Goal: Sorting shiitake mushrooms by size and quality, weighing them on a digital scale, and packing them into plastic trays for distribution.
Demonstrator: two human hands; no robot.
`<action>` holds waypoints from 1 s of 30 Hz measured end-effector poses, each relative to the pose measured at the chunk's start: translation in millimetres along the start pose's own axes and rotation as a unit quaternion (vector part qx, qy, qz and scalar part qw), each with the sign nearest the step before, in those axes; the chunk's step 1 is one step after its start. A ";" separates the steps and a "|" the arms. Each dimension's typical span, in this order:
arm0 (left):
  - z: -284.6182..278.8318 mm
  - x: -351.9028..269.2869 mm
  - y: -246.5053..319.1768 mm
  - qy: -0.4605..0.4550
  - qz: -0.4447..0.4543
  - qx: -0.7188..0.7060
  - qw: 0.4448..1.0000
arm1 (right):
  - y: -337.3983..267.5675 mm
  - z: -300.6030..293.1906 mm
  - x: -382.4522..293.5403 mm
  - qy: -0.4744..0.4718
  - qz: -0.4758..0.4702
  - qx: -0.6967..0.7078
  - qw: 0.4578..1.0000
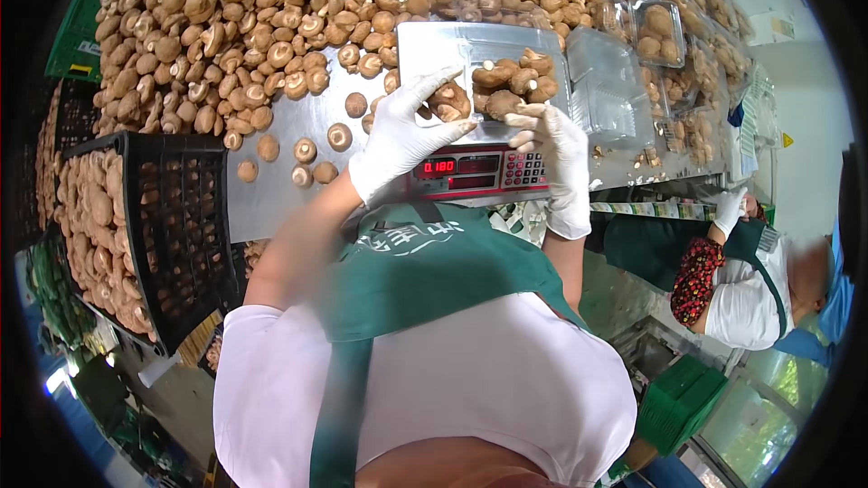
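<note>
My left hand (pixel 400 132), in a white glove, curves its thumb and fingers around brown shiitake mushrooms (pixel 449 102). Just to the right, a clear plastic container (pixel 480 54) on the metal scale pan (pixel 428 47) holds several more shiitake mushrooms (pixel 505 105). My right hand (pixel 559 156), gloved too, is at the container's near right edge with its fingers apart and bent; nothing shows in its grasp. Below the pan, the red digital scale (pixel 498 179) has a lit display and a keypad.
Loose shiitake mushrooms (pixel 271 7) are heaped across the metal table (pixel 278 179). A black crate (pixel 176 217) of mushrooms stands at left. Right of the scale are stacked clear plastic containers (pixel 607 88) and filled packs (pixel 658 30). A co-worker (pixel 739 285) in a green apron is at far right.
</note>
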State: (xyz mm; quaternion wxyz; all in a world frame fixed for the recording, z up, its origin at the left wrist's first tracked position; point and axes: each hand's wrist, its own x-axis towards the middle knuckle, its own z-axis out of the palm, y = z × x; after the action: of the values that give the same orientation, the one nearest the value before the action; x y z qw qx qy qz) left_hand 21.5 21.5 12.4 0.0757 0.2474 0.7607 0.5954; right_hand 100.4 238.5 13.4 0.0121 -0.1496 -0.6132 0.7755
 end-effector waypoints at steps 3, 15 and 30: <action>-3.4 -9.5 -5.7 0.012 -0.046 0.002 0.999 | -4.6 -9.6 1.1 0.039 -0.022 -0.037 0.998; -48.9 -53.0 -59.0 0.199 -0.226 -0.218 0.929 | -28.4 -49.3 8.2 0.196 -0.057 -0.155 0.966; -43.8 -91.8 -96.2 0.240 -0.310 -0.197 0.898 | -12.5 -68.7 96.5 0.200 -0.134 -0.282 0.929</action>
State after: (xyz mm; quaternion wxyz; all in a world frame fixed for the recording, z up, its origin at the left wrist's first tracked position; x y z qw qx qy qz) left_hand 55.6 -75.6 -82.5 0.1186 -0.1719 0.6608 0.7209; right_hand 23.1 326.2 -9.6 0.1959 -0.2155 -0.8057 0.5158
